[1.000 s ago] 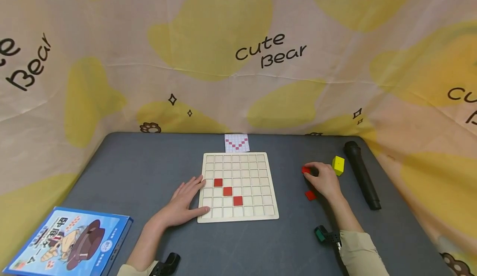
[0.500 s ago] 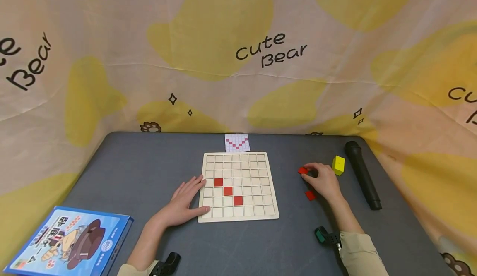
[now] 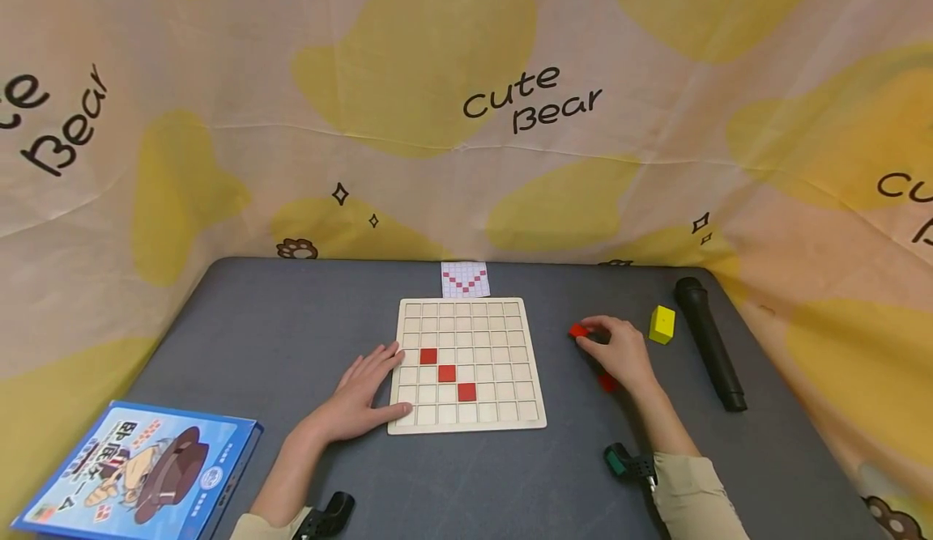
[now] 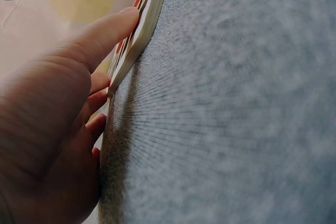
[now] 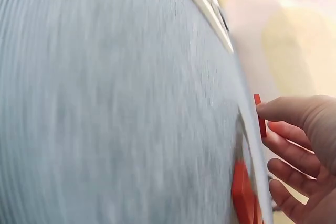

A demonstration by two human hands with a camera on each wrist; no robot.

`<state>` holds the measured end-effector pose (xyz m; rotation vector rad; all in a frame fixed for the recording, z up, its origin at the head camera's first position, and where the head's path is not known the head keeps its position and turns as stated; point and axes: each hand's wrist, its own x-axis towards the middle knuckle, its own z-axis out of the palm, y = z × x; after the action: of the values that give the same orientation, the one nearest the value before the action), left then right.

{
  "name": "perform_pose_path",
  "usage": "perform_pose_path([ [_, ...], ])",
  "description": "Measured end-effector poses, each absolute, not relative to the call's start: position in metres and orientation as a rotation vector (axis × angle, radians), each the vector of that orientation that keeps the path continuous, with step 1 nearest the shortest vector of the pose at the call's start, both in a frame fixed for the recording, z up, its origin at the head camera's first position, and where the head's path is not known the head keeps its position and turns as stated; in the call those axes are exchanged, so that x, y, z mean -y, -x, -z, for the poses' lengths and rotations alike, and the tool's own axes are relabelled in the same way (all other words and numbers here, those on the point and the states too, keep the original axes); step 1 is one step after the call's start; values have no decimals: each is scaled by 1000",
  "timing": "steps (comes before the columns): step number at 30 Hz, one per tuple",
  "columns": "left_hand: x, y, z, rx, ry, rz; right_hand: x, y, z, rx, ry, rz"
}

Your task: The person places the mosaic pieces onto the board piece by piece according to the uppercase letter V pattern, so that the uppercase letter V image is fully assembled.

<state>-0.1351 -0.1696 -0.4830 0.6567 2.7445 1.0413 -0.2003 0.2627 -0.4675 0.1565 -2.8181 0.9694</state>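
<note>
A square cream grid board [image 3: 503,424] lies mid-table, with three red tiles [image 3: 447,373] set in a diagonal on it. My left hand [image 3: 353,398] rests at the board's left edge, fingers straight, the thumb touching its lower corner; the left wrist view shows the thumb [image 4: 113,32] on the rim. Right of the board, my right hand [image 3: 619,351] pinches one red tile [image 3: 578,330] between thumb and fingers. The right wrist view shows that tile [image 5: 260,115] edge-on. Another red tile [image 3: 607,382] lies on the table, partly hidden by the right hand.
Behind the board stands a small card [image 3: 466,280] printed with a red V-shaped pattern. A yellow block [image 3: 662,325] and a black microphone-shaped object [image 3: 710,344] are at the right. A blue picture box [image 3: 138,475] occupies the front left. A patterned cloth [image 3: 408,119] hangs behind the table.
My right hand has lifted the red tile off its spot and moved a little left with it, toward the board. The left hand and the board have stayed in place.
</note>
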Motion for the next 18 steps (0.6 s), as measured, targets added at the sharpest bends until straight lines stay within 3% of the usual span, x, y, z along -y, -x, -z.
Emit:
perform_pose_path([
  [18,169,135,484,-2738,-652,-1048,-171,208,461,2764,-326,-1153],
])
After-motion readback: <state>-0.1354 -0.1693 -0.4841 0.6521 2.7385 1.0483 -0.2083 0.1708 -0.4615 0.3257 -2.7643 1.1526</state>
